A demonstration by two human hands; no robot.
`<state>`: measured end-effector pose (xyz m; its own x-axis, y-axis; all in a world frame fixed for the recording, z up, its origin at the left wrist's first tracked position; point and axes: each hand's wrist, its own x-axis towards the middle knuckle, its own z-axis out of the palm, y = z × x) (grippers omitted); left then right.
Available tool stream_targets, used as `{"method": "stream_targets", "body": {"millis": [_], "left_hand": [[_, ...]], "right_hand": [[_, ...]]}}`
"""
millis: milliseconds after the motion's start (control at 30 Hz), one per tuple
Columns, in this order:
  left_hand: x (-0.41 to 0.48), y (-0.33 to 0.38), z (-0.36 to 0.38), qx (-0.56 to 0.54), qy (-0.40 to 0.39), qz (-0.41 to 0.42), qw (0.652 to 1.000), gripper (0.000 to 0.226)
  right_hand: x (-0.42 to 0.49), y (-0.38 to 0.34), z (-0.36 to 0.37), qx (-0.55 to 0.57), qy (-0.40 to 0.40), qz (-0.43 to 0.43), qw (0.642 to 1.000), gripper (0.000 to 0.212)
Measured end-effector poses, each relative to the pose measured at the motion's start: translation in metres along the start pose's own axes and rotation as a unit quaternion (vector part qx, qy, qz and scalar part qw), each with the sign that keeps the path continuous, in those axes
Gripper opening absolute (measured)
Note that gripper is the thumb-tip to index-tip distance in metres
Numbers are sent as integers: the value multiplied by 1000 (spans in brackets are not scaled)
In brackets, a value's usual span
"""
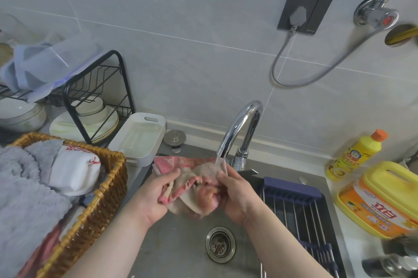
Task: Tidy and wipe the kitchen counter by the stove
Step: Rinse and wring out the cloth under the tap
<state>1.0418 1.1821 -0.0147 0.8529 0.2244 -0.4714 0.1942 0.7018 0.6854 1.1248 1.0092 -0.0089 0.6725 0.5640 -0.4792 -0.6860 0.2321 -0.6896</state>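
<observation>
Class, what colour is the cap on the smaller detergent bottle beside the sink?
Orange, on the yellow bottle; head view.

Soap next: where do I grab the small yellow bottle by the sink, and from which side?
Wrap the right hand round the bottle at its narrow shoulder, just under the orange cap. It stands on its base, so come in level from the sink side: the big jug crowds its near side and the wall is behind. That hand grips the cloth; release it first.

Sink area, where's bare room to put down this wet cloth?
Bare sink floor around the drain, under the cloth, between the wicker basket and the sink rack. Right counter is crowded with detergent bottles, left with dishes.
</observation>
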Motion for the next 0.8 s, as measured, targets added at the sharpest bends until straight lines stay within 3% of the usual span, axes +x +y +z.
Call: {"method": "stream_targets", "body": {"millis": [267, 400, 567, 633, 700, 800], "left_hand": [[20, -1, -1, 69, 134, 7, 989, 21], [27, -8, -3, 53, 82, -5, 995, 15], [26, -12, 3, 43, 15, -44, 998, 36], [26, -11, 10, 45, 8, -41, 998, 30], [27, -10, 13, -2, 37, -14, 999, 23], [23, -15, 17, -152, 102, -11, 983, 32]], "right_hand": [[6, -9, 12, 68, -5, 20, 997, 38], [8, -13, 4, 84, 9, 13, 996, 50], [0, -15, -6, 102, 6, -6, 995, 41], [-2, -14, -8, 105, 9, -7, 994, 39], [-1, -15, -8, 133, 25, -10, 991, 42], [4, -15, -1, 186, 55, -22, 981, 49]]}}
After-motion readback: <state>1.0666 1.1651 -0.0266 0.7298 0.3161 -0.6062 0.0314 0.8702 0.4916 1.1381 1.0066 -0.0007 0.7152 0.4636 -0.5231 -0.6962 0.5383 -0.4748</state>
